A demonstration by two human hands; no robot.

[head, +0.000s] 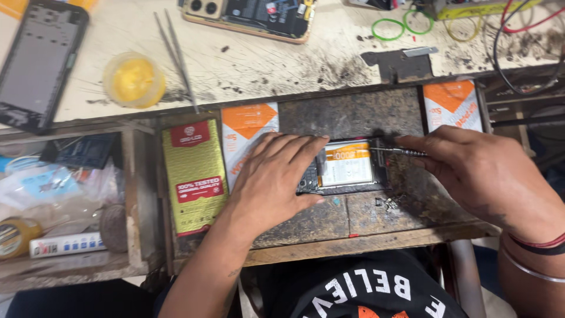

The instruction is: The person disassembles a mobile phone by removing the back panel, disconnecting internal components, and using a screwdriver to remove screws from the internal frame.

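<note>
An opened phone (347, 168) lies back-up on a dark worn work board (353, 115), its white and orange battery showing. My left hand (273, 176) lies flat over the phone's left part and pins it down. My right hand (471, 168) holds a thin metal screwdriver (397, 152) whose tip rests at the phone's upper right edge. A few small screws (385, 203) lie on the board just below the phone.
A green and red box (194, 176) and an orange and white box (244, 132) lie left of the phone; another orange box (453, 106) at the right. Behind: tweezers (176, 56), a yellow tub (134, 79), a dark phone (41, 62), another opened phone (253, 15), rubber bands (388, 28). Open drawer (65, 200) at left.
</note>
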